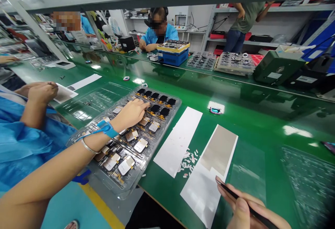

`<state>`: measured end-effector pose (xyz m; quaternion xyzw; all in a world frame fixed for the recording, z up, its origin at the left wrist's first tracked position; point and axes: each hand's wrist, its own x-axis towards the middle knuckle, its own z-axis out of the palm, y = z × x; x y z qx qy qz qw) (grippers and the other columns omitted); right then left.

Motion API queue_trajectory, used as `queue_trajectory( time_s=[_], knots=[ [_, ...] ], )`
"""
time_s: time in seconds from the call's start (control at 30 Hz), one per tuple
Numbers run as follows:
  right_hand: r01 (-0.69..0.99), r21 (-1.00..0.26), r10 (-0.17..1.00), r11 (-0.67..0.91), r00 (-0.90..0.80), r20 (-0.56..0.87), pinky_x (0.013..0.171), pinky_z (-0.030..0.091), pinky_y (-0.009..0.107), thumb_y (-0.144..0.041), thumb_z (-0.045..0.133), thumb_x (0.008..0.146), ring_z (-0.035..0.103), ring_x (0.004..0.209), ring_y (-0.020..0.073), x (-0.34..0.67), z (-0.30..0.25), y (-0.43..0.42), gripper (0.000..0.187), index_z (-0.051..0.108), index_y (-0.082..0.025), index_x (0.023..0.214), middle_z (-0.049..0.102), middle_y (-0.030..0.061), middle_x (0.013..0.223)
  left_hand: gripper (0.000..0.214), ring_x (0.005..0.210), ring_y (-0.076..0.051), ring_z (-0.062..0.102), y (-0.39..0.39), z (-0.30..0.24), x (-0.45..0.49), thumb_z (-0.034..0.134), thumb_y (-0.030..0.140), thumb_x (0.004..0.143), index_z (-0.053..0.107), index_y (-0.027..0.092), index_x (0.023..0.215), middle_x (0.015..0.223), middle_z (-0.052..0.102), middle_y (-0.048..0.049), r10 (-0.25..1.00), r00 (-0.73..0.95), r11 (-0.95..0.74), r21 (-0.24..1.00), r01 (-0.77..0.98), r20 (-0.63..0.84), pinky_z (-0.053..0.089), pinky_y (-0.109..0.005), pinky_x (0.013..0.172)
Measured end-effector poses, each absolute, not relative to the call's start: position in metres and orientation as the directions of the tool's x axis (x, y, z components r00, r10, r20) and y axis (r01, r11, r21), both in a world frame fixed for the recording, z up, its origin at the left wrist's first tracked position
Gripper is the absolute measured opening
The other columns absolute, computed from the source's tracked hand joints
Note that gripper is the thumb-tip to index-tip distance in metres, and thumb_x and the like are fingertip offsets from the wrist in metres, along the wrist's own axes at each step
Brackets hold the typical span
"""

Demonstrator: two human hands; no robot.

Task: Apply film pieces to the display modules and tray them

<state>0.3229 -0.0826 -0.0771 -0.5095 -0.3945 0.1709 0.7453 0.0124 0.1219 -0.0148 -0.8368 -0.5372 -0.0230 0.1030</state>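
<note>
A clear plastic tray (165, 131) is touched by the left hand (131, 114), its fingers loosely curled and nothing visibly held. A slim black pen-like tool (230, 191) is pinched by the right hand (243, 210) above the glossy green counter (261, 117).

Two white sheets (178, 142), one clear tray (176, 100)

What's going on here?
At a green bench, a person's left hand, wearing a blue wrist strap, rests on a clear blister tray of small electronic modules. Their right hand holds a slim black tool near a white sheet with grey film. A co-worker's hands sit left of the tray.
</note>
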Motion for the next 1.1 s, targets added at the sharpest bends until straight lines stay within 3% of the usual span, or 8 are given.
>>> queue_trajectory(
  time_s=[0.23, 0.4, 0.6, 0.8, 0.87, 0.97, 1.03, 1.1],
  knots=[
    [0.163, -0.855, 0.548, 0.493, 0.704, 0.451, 0.055, 0.067, 0.037, -0.012, 0.073, 0.081, 0.074, 0.068, 0.023, 0.312, -0.059, -0.073, 0.015, 0.061, -0.019, 0.087, 0.071, 0.0026, 0.076, 0.044, 0.097, -0.032, 0.059, 0.129, -0.016, 0.018, 0.037, 0.014, 0.091, 0.07, 0.008, 0.12, 0.098, 0.067, -0.0168, 0.911, 0.38, -0.36, -0.141, 0.922, 0.159, 0.046, -0.042, 0.088],
    [0.162, -0.839, 0.518, 0.519, 0.722, 0.459, 0.056, 0.068, 0.033, -0.009, 0.072, 0.081, 0.075, 0.068, 0.0208, 0.31, -0.054, -0.071, 0.014, 0.061, -0.016, 0.086, 0.071, 0.003, 0.076, 0.047, 0.108, -0.032, 0.06, 0.139, 0.004, 0.025, 0.035, 0.014, 0.094, 0.062, 0.007, 0.131, 0.11, 0.071, -0.0174, 0.936, 0.279, -0.268, -0.079, 0.96, 0.213, 0.047, -0.041, 0.091],
    [0.146, -0.832, 0.531, 0.536, 0.708, 0.466, 0.057, 0.068, 0.033, -0.008, 0.072, 0.081, 0.075, 0.069, 0.0213, 0.313, -0.057, -0.072, 0.015, 0.06, -0.016, 0.087, 0.072, 0.0033, 0.078, 0.028, 0.083, -0.023, 0.07, 0.154, 0.008, 0.047, 0.064, 0.041, 0.091, 0.073, 0.015, 0.098, 0.091, 0.075, -0.008, 0.971, 0.236, -0.236, -0.017, 0.972, 0.031, 0.054, -0.034, 0.078],
    [0.139, -0.828, 0.539, 0.543, 0.699, 0.47, 0.061, 0.069, 0.033, -0.007, 0.071, 0.081, 0.075, 0.073, 0.0211, 0.315, -0.06, -0.073, 0.016, 0.059, -0.016, 0.088, 0.071, 0.0035, 0.079, 0.025, 0.095, -0.023, 0.067, 0.156, 0.012, 0.067, 0.065, 0.035, 0.093, 0.066, 0.013, 0.105, 0.104, 0.069, -0.0078, 0.986, 0.165, -0.165, -0.012, 0.986, -0.014, 0.054, -0.043, 0.085],
    [0.137, -0.826, 0.539, 0.547, 0.698, 0.472, 0.062, 0.069, 0.032, -0.006, 0.07, 0.082, 0.075, 0.073, 0.0205, 0.316, -0.06, -0.073, 0.016, 0.059, -0.016, 0.089, 0.072, 0.0034, 0.079, 0.024, 0.096, -0.026, 0.067, 0.155, 0.02, 0.068, 0.067, 0.026, 0.089, 0.068, 0.013, 0.109, 0.101, 0.07, -0.0099, 0.984, 0.176, -0.176, 0.031, 0.984, -0.002, 0.053, -0.042, 0.086],
    [0.139, -0.815, 0.534, 0.563, 0.691, 0.487, 0.064, 0.068, 0.03, -0.005, 0.069, 0.082, 0.075, 0.075, 0.0197, 0.316, -0.062, -0.072, 0.016, 0.06, -0.016, 0.091, 0.072, 0.0032, 0.081, 0.045, 0.085, -0.024, 0.069, 0.145, 0.038, 0.064, 0.067, 0.016, 0.077, 0.066, 0.014, 0.122, 0.09, 0.073, -0.0072, 0.971, 0.238, -0.234, 0.151, 0.961, -0.011, 0.051, -0.033, 0.078],
    [0.131, -0.811, 0.544, 0.57, 0.679, 0.492, 0.064, 0.068, 0.03, -0.006, 0.069, 0.083, 0.075, 0.076, 0.0198, 0.317, -0.062, -0.072, 0.016, 0.06, -0.015, 0.093, 0.072, 0.0034, 0.082, 0.057, 0.075, -0.02, 0.068, 0.129, 0.049, 0.062, 0.065, 0.017, 0.076, 0.06, 0.017, 0.132, 0.086, 0.074, -0.0026, 0.955, 0.296, -0.279, 0.245, 0.929, -0.036, 0.051, -0.027, 0.07],
    [0.112, -0.819, 0.579, 0.562, 0.654, 0.487, 0.068, 0.067, 0.032, -0.007, 0.067, 0.085, 0.075, 0.078, 0.0203, 0.319, -0.059, -0.072, 0.014, 0.061, -0.015, 0.095, 0.071, 0.0039, 0.085, 0.046, 0.068, -0.017, 0.066, 0.103, 0.054, 0.064, 0.062, 0.022, 0.08, 0.064, 0.017, 0.126, 0.082, 0.073, -0.0011, 0.932, 0.36, -0.315, 0.39, 0.865, -0.047, 0.05, -0.025, 0.063]
  ],
)
